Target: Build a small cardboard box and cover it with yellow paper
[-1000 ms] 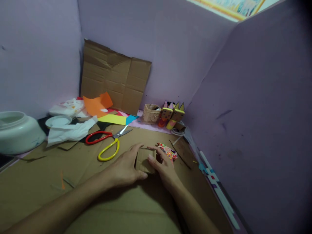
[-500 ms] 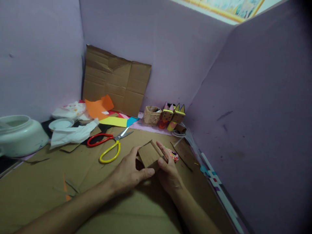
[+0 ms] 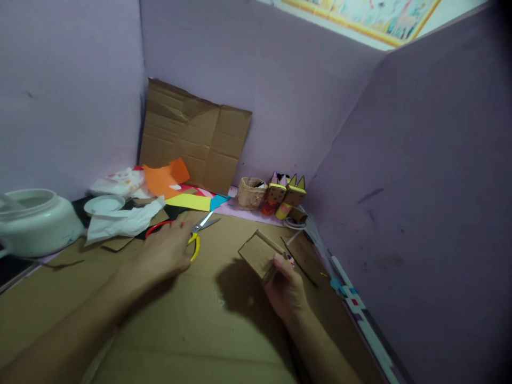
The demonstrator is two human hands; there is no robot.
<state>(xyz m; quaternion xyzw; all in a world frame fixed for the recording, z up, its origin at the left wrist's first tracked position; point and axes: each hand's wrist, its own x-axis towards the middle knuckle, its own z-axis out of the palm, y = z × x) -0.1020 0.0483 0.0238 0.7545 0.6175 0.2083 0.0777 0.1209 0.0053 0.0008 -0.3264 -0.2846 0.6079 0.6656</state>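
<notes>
In my right hand (image 3: 286, 285) is a small folded cardboard box (image 3: 260, 253), held up off the worktop with the thumb on its near edge and the fingers mostly behind it. My left hand (image 3: 170, 245) lies over the handles of a pair of scissors (image 3: 196, 242), one handle red and the other yellow. The blades, slightly apart, point away to the right. The left fingers bend downward and are largely hidden, so I cannot tell whether they have closed on the handles. A small patterned piece (image 3: 290, 260) shows partly behind my right hand.
Cardboard (image 3: 192, 325) covers the worktop. Behind are coloured papers (image 3: 162, 178), a woven basket (image 3: 250, 194), two eared cardboard figures (image 3: 294, 194) and a leaning cardboard sheet (image 3: 196, 133). A white pot (image 3: 38, 226) stands left; purple walls (image 3: 400, 186) enclose the surface.
My left hand has let go of the cardboard box and moved left over the scissors. My right hand alone now holds the box, tilted and slightly farther right. The scissors appear to stay in place.
</notes>
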